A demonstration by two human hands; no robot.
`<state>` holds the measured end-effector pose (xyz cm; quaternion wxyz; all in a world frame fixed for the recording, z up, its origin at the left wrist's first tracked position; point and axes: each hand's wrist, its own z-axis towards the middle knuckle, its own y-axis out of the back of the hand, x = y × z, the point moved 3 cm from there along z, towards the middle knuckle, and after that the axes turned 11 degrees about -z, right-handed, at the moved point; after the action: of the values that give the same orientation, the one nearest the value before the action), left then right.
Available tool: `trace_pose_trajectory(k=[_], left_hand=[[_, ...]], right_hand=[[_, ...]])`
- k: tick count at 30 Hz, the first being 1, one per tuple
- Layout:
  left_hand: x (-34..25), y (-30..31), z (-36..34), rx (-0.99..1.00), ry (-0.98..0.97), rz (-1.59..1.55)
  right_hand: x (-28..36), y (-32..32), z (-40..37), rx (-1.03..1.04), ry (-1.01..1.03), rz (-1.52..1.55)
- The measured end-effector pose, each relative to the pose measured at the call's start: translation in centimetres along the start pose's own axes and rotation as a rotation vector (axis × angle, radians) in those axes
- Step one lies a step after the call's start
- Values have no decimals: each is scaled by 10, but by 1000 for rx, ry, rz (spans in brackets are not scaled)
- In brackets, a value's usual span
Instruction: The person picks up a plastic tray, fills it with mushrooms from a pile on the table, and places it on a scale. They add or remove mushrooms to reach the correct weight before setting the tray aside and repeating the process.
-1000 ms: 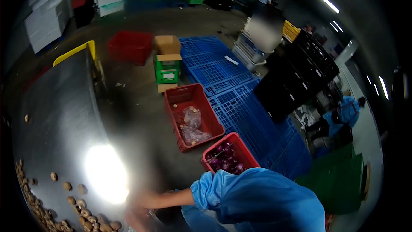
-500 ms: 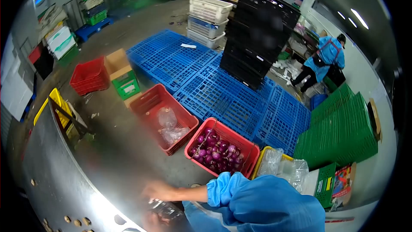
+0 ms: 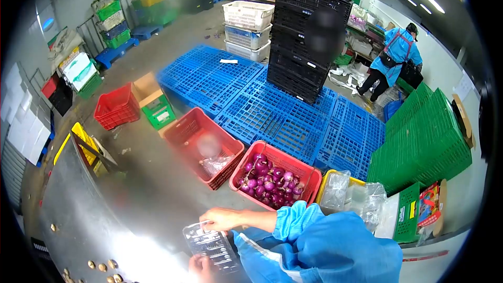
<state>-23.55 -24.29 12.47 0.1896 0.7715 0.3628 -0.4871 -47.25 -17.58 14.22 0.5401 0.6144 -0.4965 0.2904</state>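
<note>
A clear plastic container [image 3: 214, 249] is held tilted beside the metal table. My right hand [image 3: 219, 219], on a bare forearm below a blue sleeve, pinches its upper edge. Lower down, my left hand [image 3: 200, 266] is closed around its near edge; motion and glare blur this hand slightly. Small brownish round pieces [image 3: 102, 267] lie on the metal table [image 3: 78, 209] at the lower left. Beyond my right forearm stands a red crate [image 3: 314, 182] with many purple onions [image 3: 270, 181] in it.
Left of the onions stands a red crate [image 3: 181, 131] with clear plastic inside. Blue pallets [image 3: 272, 120] carry stacked black crates [image 3: 298, 36]. Clear packs [image 3: 335, 191] sit right of the onions, near stacked green crates [image 3: 419, 141]. A co-worker in blue [image 3: 395, 52] bends at the back right.
The clear container and my right hand have moved up and slightly right, and both show more sharply. My left hand has come further into view. The camera view has shifted a little.
</note>
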Motion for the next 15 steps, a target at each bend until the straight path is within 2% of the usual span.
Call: trace_pose_trajectory(k=[1, 2, 3, 4, 5, 9, 15], left_hand=[[-1, 7, -6, -31, -17, 44], [5, 21, -12, 40, -331, 661], [20, 38, -16, 1, -418, 597], [-2, 28, -28, -43, -506, 530], [-12, 24, -51, -395, -203, 181], [-2, 27, -45, -311, -219, 210], [12, 32, -43, -256, -335, 391]], right_hand=[[-1, -9, 5, -37, 37, 20], [-2, -16, 8, -84, 20, 46], [-4, -22, 10, -124, 4, 66], [-3, -25, 10, -163, -12, 82], [2, -29, 9, -187, -38, 138], [18, -29, 9, -262, 8, 115], [26, -32, 14, -210, -29, 130]])
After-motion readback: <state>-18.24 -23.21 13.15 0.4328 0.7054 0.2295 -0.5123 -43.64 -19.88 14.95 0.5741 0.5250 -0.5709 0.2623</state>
